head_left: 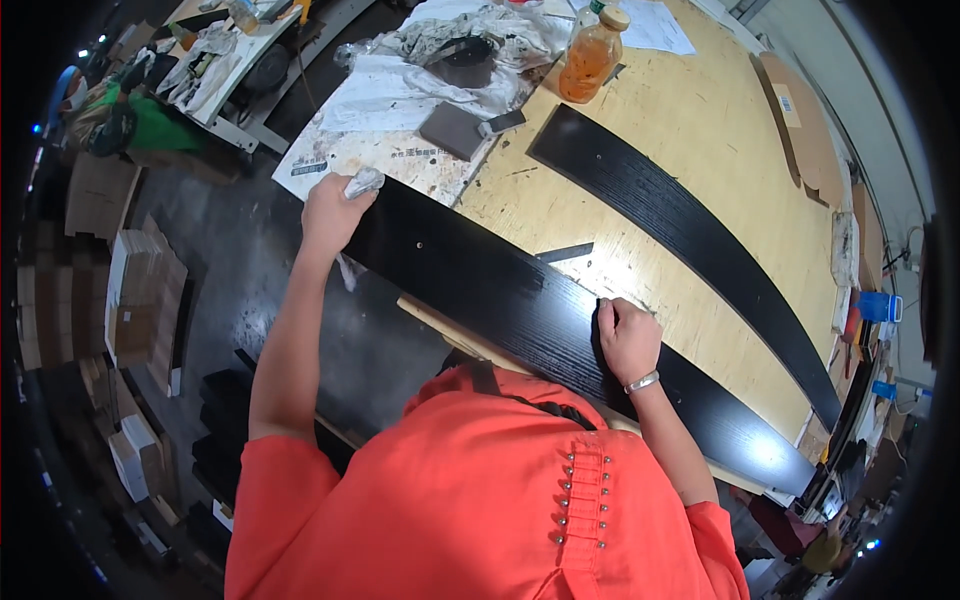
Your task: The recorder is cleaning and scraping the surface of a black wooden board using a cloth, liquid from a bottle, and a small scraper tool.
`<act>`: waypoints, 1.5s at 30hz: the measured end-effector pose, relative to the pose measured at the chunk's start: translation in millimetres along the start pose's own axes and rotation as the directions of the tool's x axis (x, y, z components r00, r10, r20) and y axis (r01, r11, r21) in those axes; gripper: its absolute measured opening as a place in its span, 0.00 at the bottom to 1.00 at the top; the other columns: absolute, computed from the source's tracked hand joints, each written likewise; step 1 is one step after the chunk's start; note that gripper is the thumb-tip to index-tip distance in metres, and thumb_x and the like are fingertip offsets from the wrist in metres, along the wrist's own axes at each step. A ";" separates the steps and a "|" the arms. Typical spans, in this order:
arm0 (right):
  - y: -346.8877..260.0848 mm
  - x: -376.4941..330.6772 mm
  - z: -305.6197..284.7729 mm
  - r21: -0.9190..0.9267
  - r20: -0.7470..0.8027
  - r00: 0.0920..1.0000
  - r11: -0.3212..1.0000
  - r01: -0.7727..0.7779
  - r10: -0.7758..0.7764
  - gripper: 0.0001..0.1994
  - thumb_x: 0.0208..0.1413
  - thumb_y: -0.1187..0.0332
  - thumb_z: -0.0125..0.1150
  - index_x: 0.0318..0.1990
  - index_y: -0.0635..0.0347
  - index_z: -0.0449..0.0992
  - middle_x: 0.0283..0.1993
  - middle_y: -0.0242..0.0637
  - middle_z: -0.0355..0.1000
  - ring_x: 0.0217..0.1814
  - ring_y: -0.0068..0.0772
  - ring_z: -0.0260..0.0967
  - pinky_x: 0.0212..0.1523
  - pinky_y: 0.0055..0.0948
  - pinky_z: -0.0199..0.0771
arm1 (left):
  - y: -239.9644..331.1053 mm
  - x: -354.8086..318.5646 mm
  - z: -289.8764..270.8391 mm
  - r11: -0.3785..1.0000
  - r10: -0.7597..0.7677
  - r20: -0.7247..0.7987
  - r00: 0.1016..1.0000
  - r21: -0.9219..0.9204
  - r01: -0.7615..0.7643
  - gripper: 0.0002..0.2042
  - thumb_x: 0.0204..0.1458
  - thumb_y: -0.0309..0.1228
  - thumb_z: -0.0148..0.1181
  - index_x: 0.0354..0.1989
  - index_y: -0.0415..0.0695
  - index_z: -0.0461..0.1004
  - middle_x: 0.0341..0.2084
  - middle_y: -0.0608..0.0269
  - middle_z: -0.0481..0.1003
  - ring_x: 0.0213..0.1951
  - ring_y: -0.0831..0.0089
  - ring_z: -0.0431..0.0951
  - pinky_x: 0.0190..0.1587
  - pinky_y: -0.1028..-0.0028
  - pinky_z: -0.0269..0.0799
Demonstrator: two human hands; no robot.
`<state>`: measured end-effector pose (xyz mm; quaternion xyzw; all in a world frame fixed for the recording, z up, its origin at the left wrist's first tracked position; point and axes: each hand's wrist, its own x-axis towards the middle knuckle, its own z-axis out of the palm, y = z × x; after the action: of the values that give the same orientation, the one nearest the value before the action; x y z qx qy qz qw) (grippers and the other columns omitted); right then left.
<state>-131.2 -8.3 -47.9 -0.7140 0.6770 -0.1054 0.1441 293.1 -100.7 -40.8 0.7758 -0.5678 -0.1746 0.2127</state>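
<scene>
- long black board (500,285) lies slantwise across the near edge of the wooden table (690,130); this board is the landmark for everything below.
- your left hand (330,210) is at the board's left end, fingers closed around a crumpled pale cloth (364,181), the cloth pressed at the board's end edge.
- your right hand (628,338) rests on the board's top face, right of its middle, fingers curled down onto the surface; whether it pinches anything you cannot tell. silver bracelet (642,382) at the wrist.
- second black board (690,240), curved by the lens, lies beyond the long board, well apart, bare table between.
- small dark strip (565,252) sits on the table just beyond the long board's far edge.
- grey block (455,130) rests on stained paper (390,150) beyond the board's left end.
- amber bottle (590,58) stands further beyond, near the second board's upper end.
- pale wooden slat (450,330) shows under the long board's near edge.
</scene>
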 end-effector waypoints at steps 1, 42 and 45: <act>0.3 0.2 1.0 0.005 -0.008 1.000 1.000 0.003 -0.003 0.17 0.59 0.59 0.56 0.24 0.62 0.77 0.24 0.49 0.75 0.26 0.53 0.74 0.30 0.45 0.74 | -0.9 1.9 -1.5 0.999 0.032 0.028 0.999 -0.043 -0.030 0.19 0.47 0.41 0.67 0.43 0.40 0.80 0.40 0.49 0.79 0.44 0.50 0.79 0.47 0.60 0.73; -0.7 0.8 1.4 -0.013 -0.019 1.000 1.000 -0.012 0.011 0.20 0.60 0.56 0.55 0.23 0.62 0.77 0.24 0.51 0.75 0.25 0.55 0.73 0.31 0.47 0.74 | 61.2 -34.0 40.9 0.978 0.189 0.044 0.981 0.081 -0.192 0.38 0.37 0.43 0.72 0.60 0.38 0.70 0.64 0.55 0.62 0.67 0.52 0.56 0.68 0.50 0.47; -1.4 0.5 1.6 -0.012 -0.027 1.000 1.000 -0.013 0.013 0.20 0.60 0.56 0.55 0.23 0.62 0.78 0.24 0.51 0.75 0.25 0.55 0.73 0.31 0.47 0.74 | 44.3 -26.0 46.9 0.966 0.249 -0.012 0.968 0.079 -0.247 0.30 0.42 0.38 0.69 0.56 0.41 0.75 0.61 0.56 0.66 0.64 0.53 0.60 0.66 0.54 0.54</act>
<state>-129.4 -8.7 -49.0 -0.7089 0.6842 -0.1101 0.1312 225.7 -93.8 -56.4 0.7080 -0.6644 -0.1164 0.2091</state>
